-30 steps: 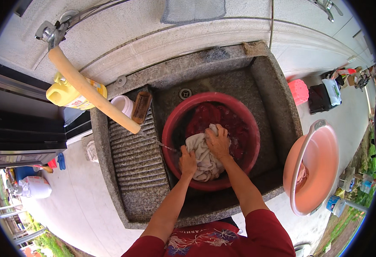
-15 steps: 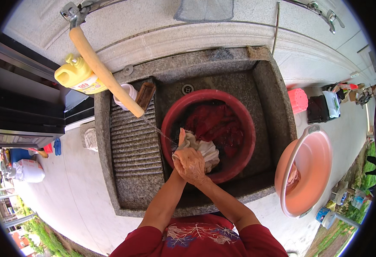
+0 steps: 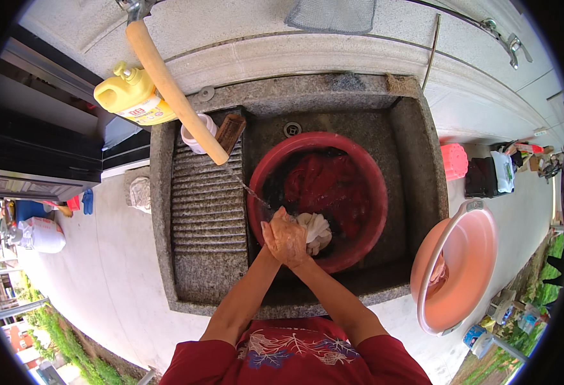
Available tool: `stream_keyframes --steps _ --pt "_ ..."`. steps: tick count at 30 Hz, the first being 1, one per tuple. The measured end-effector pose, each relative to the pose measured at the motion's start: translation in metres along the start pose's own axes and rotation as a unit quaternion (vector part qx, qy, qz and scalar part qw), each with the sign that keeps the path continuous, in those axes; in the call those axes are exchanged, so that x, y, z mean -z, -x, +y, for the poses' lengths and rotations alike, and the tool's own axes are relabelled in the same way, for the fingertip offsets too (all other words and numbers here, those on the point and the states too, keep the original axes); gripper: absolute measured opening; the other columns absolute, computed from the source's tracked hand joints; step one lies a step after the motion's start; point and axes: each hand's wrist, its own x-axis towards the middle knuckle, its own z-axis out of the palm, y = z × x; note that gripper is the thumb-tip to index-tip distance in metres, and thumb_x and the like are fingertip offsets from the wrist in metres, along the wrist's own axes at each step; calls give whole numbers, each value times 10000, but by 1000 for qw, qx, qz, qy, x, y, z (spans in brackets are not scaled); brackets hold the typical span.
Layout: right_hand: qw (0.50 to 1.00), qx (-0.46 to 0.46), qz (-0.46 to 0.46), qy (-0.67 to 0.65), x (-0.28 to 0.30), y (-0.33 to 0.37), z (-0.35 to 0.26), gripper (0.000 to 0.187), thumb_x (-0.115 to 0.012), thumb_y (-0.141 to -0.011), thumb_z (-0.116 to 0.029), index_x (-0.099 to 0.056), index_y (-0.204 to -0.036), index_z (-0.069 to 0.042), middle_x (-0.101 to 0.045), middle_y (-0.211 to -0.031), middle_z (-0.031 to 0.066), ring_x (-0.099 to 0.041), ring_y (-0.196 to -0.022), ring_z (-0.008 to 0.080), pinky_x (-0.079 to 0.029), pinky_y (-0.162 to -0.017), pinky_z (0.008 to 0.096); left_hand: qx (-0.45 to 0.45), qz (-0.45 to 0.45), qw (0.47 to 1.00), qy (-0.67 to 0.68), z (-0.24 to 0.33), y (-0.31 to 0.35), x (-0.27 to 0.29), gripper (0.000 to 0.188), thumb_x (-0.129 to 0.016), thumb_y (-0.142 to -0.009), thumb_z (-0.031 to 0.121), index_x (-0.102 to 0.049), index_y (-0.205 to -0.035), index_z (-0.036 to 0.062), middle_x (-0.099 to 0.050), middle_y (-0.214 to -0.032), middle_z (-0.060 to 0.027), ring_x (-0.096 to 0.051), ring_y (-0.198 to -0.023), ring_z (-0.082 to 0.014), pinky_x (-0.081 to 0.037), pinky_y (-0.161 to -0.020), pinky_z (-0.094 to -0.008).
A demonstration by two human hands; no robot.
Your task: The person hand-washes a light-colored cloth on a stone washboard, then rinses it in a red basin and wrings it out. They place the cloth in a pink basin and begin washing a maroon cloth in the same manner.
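Note:
Both my hands are clasped together over the near left rim of a red basin [image 3: 365, 173] that stands in a stone sink [image 3: 423, 147]. My left hand [image 3: 275, 236] and my right hand [image 3: 296, 245] squeeze a wad of white cloth [image 3: 314, 230], which sticks out to their right. Dark water and red cloth [image 3: 323, 183] fill the basin. A thin stream of water [image 3: 246, 187] falls from a tan hose [image 3: 173, 90] toward my hands.
A ribbed stone washboard [image 3: 206, 205] forms the sink's left part, with a white cup [image 3: 195, 136] and a brown brush [image 3: 230, 131] at its top. A yellow jug [image 3: 134, 97] stands behind. A pink basin [image 3: 455, 266] sits on the ground at right, a pink stool [image 3: 454, 160] beyond.
My hands have lifted the white cloth from the middle of the basin to its near left rim and closed together around it. The view has shifted slightly.

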Motion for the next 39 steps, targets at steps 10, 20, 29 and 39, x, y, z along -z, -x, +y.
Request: stream_keyframes --steps 10,20,29,39 --pt "942 -181 160 -233 74 -179 131 340 -519 -908 -373 -590 -849 -46 -612 -779 197 -601 -710 376 -448 -631 464 -271 239 785 -504 23 -34 -39 415 -550 -907 393 -492 -1167 75 -534 -1125 -99 -549 -1026 -246 -471 -852 -366" --pt "991 73 100 45 -20 -127 149 401 -608 -794 -261 -520 -1149 -98 -505 -1018 148 -537 -930 321 -458 -732 449 -228 305 384 -841 -9 -88 20 525 -636 -833 229 -380 -1287 162 -418 -1209 -216 -512 -1003 -431 -441 -842 -519" --pt "997 -15 -9 -80 -18 -150 156 428 -610 -737 -212 -520 -1138 -92 -570 -990 200 -565 -925 381 -466 -784 459 -212 302 419 -829 -1 -98 -3 517 -653 -772 165 -426 -1224 60 -555 -1071 -244 -538 -1010 -421 -450 -840 -470" --pt "972 8 -226 -66 64 -115 190 257 -620 -747 -177 -621 -989 -90 -547 -1097 106 -588 -883 313 -467 -769 434 -57 169 839 -514 36 -51 -55 179 -742 -766 130 -679 -887 16 -675 -792 -61 -641 -729 -183 -507 -676 -329"
